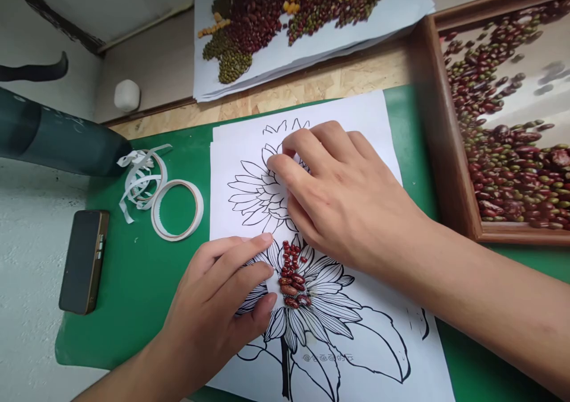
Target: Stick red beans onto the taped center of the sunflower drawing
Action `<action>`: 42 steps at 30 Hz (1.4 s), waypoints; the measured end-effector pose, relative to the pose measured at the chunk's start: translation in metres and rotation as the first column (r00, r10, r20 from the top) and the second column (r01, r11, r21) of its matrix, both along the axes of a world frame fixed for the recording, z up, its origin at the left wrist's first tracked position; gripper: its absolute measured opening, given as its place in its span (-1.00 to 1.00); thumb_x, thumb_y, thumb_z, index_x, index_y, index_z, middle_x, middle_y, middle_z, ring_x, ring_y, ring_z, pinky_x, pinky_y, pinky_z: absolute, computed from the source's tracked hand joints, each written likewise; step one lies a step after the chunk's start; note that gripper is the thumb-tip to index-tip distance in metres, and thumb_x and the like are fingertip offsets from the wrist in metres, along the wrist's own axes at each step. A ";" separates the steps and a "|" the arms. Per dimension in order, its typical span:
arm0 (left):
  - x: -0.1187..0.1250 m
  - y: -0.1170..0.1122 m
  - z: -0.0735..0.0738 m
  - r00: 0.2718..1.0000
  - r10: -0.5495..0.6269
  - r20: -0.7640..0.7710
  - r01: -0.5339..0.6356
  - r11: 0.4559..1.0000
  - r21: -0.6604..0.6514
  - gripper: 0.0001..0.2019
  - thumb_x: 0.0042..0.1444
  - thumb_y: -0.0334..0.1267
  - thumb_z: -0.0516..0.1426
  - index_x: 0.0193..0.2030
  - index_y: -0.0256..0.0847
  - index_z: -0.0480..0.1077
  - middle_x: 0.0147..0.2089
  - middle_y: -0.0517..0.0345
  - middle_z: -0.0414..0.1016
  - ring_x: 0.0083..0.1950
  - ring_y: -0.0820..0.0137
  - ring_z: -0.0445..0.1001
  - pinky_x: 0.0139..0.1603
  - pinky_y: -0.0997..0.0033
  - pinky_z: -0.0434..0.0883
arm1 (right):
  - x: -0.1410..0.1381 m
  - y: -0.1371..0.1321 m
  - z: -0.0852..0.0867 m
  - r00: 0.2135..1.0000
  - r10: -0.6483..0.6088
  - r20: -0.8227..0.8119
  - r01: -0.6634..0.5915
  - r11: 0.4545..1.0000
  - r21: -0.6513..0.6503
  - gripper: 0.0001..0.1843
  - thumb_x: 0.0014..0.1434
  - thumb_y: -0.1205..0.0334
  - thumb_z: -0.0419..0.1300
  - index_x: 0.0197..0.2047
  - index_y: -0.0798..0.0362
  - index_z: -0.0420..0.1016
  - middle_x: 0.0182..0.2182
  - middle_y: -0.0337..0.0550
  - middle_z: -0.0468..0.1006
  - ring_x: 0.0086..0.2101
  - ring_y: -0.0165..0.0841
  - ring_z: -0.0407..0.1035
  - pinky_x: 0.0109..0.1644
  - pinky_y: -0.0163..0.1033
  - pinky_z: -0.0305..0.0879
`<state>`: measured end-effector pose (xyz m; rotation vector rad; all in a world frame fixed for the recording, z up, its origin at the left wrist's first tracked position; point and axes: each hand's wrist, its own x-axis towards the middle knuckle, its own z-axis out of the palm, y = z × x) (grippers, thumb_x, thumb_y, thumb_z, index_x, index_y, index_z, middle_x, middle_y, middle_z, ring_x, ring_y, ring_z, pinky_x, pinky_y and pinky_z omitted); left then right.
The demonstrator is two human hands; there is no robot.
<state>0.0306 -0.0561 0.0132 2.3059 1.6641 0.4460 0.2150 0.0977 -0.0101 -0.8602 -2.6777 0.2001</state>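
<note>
A white sheet with a line drawing of flowers (329,322) lies before me. Red and brown speckled beans (291,274) sit in a short column on the lower flower's centre. My left hand (222,289) rests on the paper at the left of these beans, fingers apart, their tips next to a small white patch (275,286). Over the upper flower (253,194), my right hand (332,182) hovers or rests with fingers curled and tips close together; whatever they may hold is hidden.
To the right stands a brown wooden tray (445,152) of mixed beans. Tape rolls (199,212) and a phone (84,262) lie on the green mat (133,271). A dark bottle (57,132) is at left; a bean-covered picture (267,63) and a white case (127,95) lie behind.
</note>
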 end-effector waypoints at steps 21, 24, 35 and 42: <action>-0.001 0.000 0.001 1.000 -0.017 -0.006 0.017 1.000 0.010 -0.85 0.30 -0.42 0.22 -0.02 -0.20 0.44 0.26 0.02 0.50 0.18 0.20 0.40 0.23 0.16 0.38 | 0.000 0.000 0.000 1.000 -0.004 0.009 0.004 1.000 0.009 -0.74 0.37 0.35 0.08 0.11 0.06 0.38 0.10 0.15 0.46 0.06 0.04 0.26 -0.05 0.03 0.13; 0.000 0.000 0.001 1.000 -0.013 -0.003 0.013 1.000 0.008 -0.85 0.29 -0.41 0.22 -0.02 -0.19 0.44 0.26 0.02 0.50 0.17 0.21 0.41 0.22 0.16 0.39 | 0.000 0.000 0.000 1.000 -0.006 0.017 0.006 1.000 0.004 -0.74 0.38 0.34 0.07 0.11 0.06 0.39 0.11 0.15 0.45 0.06 0.04 0.26 -0.04 0.02 0.12; 0.000 -0.001 0.000 1.000 -0.016 -0.017 0.017 1.000 0.023 -0.84 0.27 -0.43 0.23 -0.05 -0.18 0.43 0.26 0.00 0.51 0.18 0.19 0.42 0.21 0.14 0.42 | 0.000 0.000 0.001 1.000 -0.001 0.007 0.001 1.000 -0.009 -0.70 0.36 0.35 0.09 0.14 0.05 0.40 0.11 0.17 0.46 0.06 0.07 0.27 -0.04 0.05 0.11; 0.001 0.001 0.000 1.000 -0.012 -0.023 0.012 1.000 0.020 -0.85 0.28 -0.43 0.23 -0.05 -0.18 0.43 0.25 -0.01 0.51 0.18 0.19 0.42 0.21 0.14 0.41 | 0.000 -0.001 0.001 1.000 -0.008 0.019 0.008 1.000 -0.009 -0.71 0.38 0.34 0.05 0.12 0.05 0.41 0.12 0.14 0.45 0.07 0.04 0.26 -0.04 0.04 0.15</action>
